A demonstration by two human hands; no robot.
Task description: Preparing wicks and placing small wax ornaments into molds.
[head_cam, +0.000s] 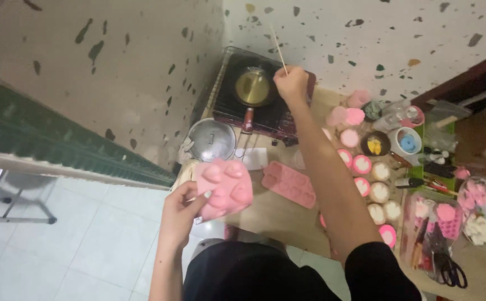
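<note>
Your left hand [180,207] gripped the pink mould [225,188]; your right hand [291,83] pinched a skewer [278,50] over the pan [253,87], risking drips or burns.

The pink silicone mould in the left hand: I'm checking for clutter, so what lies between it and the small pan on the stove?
In the head view, a round metal lid lies between them.

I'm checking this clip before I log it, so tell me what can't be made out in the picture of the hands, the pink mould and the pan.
All in the head view:
- Pink mould: the left hand covers its lower left edge.
- Pan: contents blurred by glare.
- Stick: its lower end is hidden inside the right hand.
- Scissors: too blurred to tell from the clutter around them.
- Table: its near edge is hidden by the person's body.
</note>
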